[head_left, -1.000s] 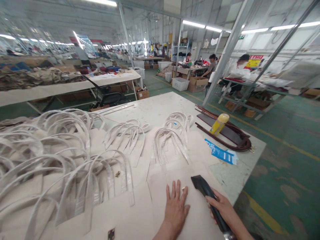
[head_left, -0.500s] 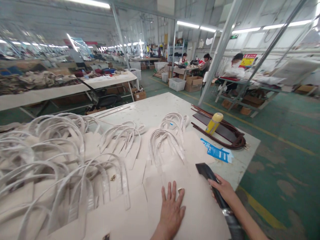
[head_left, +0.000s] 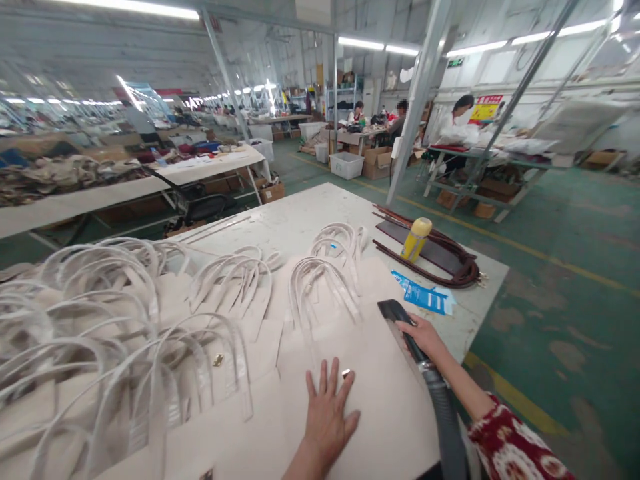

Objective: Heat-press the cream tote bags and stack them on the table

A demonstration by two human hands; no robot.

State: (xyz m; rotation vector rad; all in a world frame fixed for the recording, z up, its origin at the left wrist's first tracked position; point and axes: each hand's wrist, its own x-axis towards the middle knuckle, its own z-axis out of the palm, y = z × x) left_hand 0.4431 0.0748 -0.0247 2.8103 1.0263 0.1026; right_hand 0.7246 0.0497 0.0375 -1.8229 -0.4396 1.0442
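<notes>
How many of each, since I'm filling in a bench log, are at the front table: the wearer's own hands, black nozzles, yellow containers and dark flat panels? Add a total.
Wearer's own hands, the left hand and the right hand: 2
Black nozzle: 1
Yellow container: 1
Dark flat panel: 1
Total: 5

The bag lies on the table, the left hand flat upon it beside its clasp. At the bag's right edge is the nozzle, in the right hand. Left of the bag spreads the pile; beyond the bag, rightward, lie the packet, then the bottle and cords.
</notes>
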